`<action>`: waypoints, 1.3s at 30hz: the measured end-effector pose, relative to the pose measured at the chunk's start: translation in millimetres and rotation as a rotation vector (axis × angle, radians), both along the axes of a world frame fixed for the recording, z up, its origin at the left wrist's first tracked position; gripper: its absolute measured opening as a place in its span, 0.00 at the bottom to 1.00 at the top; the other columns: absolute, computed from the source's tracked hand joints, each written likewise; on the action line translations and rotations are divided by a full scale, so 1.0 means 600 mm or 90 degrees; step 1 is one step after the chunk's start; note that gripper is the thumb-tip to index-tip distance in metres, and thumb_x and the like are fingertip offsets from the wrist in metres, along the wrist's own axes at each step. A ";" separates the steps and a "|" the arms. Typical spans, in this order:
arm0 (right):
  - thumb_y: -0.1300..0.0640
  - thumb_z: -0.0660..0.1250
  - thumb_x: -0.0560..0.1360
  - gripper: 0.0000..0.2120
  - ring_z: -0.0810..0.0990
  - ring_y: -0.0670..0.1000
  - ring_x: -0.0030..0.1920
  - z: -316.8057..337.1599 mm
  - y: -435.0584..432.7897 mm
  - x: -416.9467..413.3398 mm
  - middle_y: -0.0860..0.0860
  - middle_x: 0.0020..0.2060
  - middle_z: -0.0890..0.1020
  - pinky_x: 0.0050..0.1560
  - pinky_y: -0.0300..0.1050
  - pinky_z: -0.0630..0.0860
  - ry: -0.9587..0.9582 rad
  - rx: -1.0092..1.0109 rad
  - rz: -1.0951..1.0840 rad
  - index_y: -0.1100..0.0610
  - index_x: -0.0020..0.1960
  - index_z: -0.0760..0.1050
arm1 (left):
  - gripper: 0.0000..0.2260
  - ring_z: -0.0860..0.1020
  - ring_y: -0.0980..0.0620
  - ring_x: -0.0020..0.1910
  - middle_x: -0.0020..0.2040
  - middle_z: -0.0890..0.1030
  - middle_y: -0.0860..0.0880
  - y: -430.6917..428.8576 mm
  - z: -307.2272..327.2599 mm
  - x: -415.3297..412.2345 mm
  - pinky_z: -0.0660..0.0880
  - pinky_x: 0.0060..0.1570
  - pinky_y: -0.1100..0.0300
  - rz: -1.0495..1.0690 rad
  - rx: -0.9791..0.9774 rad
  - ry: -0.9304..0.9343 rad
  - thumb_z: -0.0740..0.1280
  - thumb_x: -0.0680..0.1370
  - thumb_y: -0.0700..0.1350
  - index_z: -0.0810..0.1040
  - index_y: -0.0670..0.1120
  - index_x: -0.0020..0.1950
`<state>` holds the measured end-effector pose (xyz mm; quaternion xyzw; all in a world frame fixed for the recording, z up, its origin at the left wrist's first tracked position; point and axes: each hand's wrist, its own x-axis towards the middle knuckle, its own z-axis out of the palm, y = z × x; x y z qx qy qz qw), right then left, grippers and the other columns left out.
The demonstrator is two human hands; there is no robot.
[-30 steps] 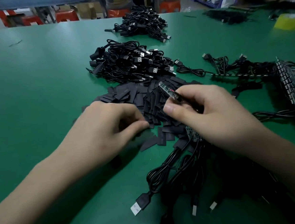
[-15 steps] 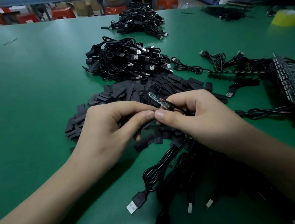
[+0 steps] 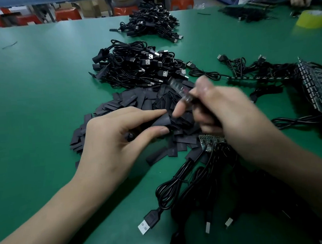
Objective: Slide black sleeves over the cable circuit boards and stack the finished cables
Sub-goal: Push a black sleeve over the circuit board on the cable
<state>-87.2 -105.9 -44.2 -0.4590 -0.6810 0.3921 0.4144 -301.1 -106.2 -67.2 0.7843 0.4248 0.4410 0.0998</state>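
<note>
My right hand (image 3: 227,116) was smeared with blur, so its grip was hard to read, but its fingers looked curled round one circuit board (image 3: 180,90) above the far side of the sleeve pile (image 3: 135,100). My wrist hid that board's cable. Print on the sleeves was too small to read. My left hand (image 3: 108,143) pinched one black sleeve (image 3: 162,120) between thumb and forefinger over the pile's near side. Beyond the pile lay two stacks of finished cables: a near stack (image 3: 138,65) touching the pile and a far stack (image 3: 150,24). On my side of the pile, a cable bundle (image 3: 180,187) showed three USB plugs.

Matt black sleeves (image 3: 135,102), glossy cables (image 3: 136,64), smooth green table (image 3: 37,83)
</note>
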 end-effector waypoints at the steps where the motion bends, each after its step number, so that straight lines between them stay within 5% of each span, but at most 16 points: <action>1: 0.39 0.52 0.83 0.24 0.65 0.44 0.29 0.009 0.001 0.008 0.44 0.28 0.66 0.32 0.40 0.63 -0.008 0.039 -0.015 0.51 0.47 0.82 | 0.12 0.82 0.61 0.47 0.48 0.85 0.58 0.001 0.000 -0.002 0.77 0.49 0.63 0.005 -0.005 -0.006 0.76 0.75 0.49 0.86 0.50 0.58; 4: 0.45 0.56 0.84 0.18 0.65 0.44 0.26 0.026 0.003 0.031 0.46 0.26 0.68 0.29 0.37 0.63 -0.169 0.209 -0.064 0.50 0.42 0.78 | 0.11 0.82 0.62 0.46 0.46 0.85 0.59 0.003 -0.001 -0.007 0.75 0.49 0.68 0.019 -0.019 -0.023 0.74 0.75 0.48 0.86 0.51 0.56; 9: 0.43 0.56 0.82 0.19 0.71 0.48 0.29 0.003 0.002 0.028 0.46 0.28 0.74 0.30 0.42 0.61 -0.383 0.133 0.000 0.51 0.38 0.73 | 0.10 0.84 0.61 0.43 0.42 0.86 0.59 0.004 -0.004 -0.007 0.77 0.47 0.68 0.012 -0.060 -0.067 0.74 0.74 0.47 0.86 0.52 0.55; 15: 0.47 0.57 0.83 0.18 0.67 0.44 0.27 -0.008 -0.002 0.021 0.43 0.26 0.69 0.33 0.35 0.65 -0.301 0.076 0.054 0.51 0.37 0.72 | 0.12 0.83 0.63 0.46 0.46 0.86 0.60 0.002 -0.007 -0.005 0.77 0.50 0.69 0.015 -0.063 -0.061 0.74 0.73 0.49 0.86 0.52 0.56; 23: 0.48 0.57 0.85 0.19 0.64 0.44 0.28 -0.015 -0.004 0.021 0.46 0.27 0.66 0.33 0.41 0.62 -0.261 0.040 0.093 0.50 0.37 0.72 | 0.13 0.82 0.66 0.49 0.49 0.84 0.63 0.002 -0.010 -0.005 0.73 0.50 0.73 0.028 -0.034 -0.016 0.74 0.73 0.51 0.86 0.52 0.57; 31: 0.47 0.58 0.85 0.19 0.65 0.44 0.28 -0.021 -0.001 0.023 0.46 0.27 0.67 0.32 0.40 0.63 -0.272 0.047 0.093 0.52 0.38 0.72 | 0.12 0.83 0.63 0.48 0.49 0.86 0.60 0.006 -0.011 -0.007 0.78 0.51 0.62 0.020 -0.040 -0.005 0.74 0.74 0.50 0.87 0.51 0.56; 39: 0.44 0.56 0.82 0.18 0.63 0.44 0.29 -0.019 -0.002 0.026 0.47 0.28 0.65 0.32 0.43 0.62 -0.259 0.039 0.107 0.51 0.38 0.72 | 0.11 0.83 0.64 0.47 0.48 0.85 0.62 0.004 -0.011 -0.006 0.77 0.50 0.68 0.012 -0.048 -0.019 0.74 0.74 0.50 0.86 0.53 0.55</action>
